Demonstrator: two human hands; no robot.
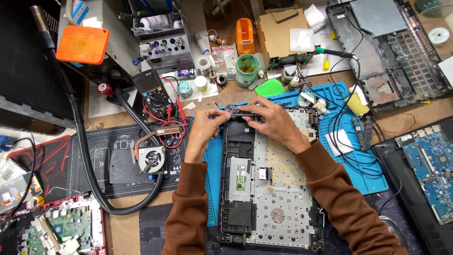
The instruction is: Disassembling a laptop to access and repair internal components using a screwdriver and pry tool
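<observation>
While pinched — black bracket (243, 111) between left hand (204, 126), right hand (270, 118) grip.

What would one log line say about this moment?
left hand: pinching black strip part | right hand: gripping same part | under: opened laptop chassis | beside: cooling fan

Views: only one view is being given, from a head-worn camera.
Position: the scene is being seen from above the bench (118, 226), at the person's own side.
Direction: the lens is being aimed steeply down and forward.
Nearness: the laptop chassis (278, 189) is being framed close, at arm's reach.
Overlap: no second view is being provided.
</observation>
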